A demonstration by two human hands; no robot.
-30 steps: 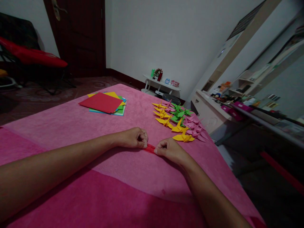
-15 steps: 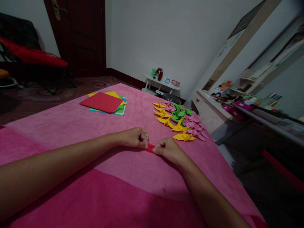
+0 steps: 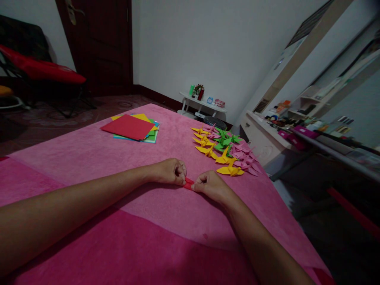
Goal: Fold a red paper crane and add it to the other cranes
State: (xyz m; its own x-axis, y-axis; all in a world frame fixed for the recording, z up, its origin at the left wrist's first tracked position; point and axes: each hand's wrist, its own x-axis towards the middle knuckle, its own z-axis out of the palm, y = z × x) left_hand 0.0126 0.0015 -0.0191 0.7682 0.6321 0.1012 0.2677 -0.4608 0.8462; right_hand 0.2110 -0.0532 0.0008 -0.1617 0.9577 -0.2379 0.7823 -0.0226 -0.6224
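- Compared with a second ago, my right hand [image 3: 209, 185] has crept closer to my left hand [image 3: 168, 171], and less of the red paper strip [image 3: 188, 183] shows between them.
- The pink blanket [image 3: 89, 158] lies under everything I see on this surface.
- A stack of coloured sheets [image 3: 130, 127], red on top, sits at the far left, well apart from both hands.
- Folded paper cranes [image 3: 225, 152] in yellow, green and pink lie in rows just beyond my right hand.
- Both hands are curled, each pinching one end of the strip and pressing it onto the blanket.
- The strip lies flat, its long axis running hand to hand, with the right end slightly nearer me. Each hand touches it, so neither is closer.
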